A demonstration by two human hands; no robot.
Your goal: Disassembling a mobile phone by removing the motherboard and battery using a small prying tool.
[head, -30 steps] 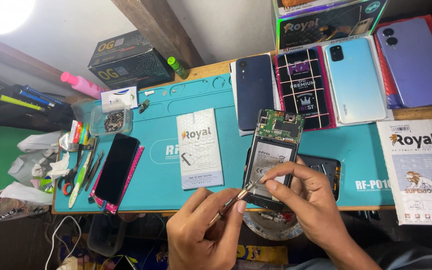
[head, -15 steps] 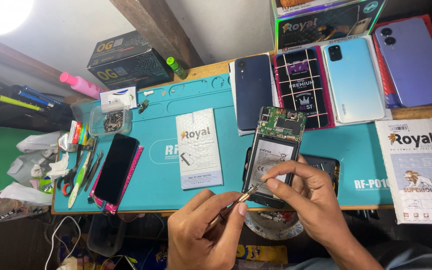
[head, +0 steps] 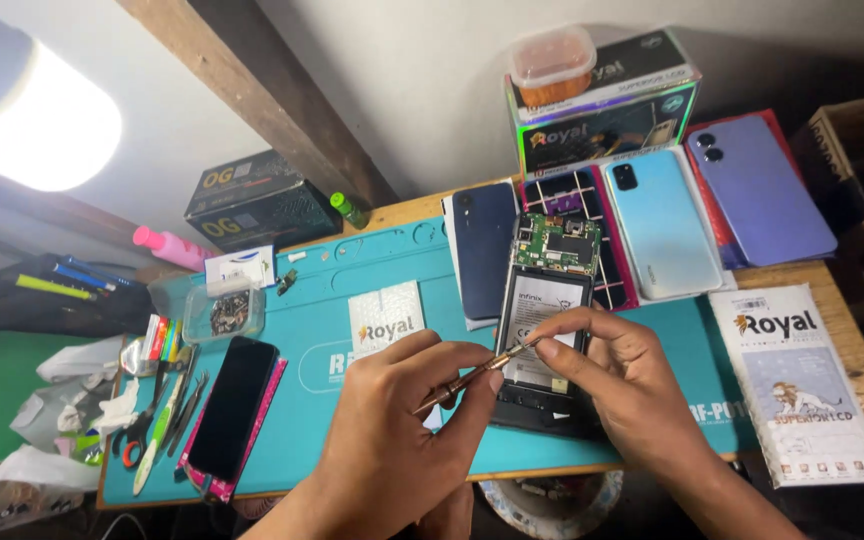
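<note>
While the opened phone (head: 546, 335) lies on the teal mat (head: 352, 300) with its long axis running away from the person, circuit board end farthest, a thin screwdriver (head: 472, 376) is pinched in the closed left hand (head: 392, 440). Its tip points up and right onto the phone's battery area, where the right hand (head: 622, 380) has its fingers curled on the phone's lower half. Farther back on the bench (head: 852, 350), several phones are laid side by side.
</note>
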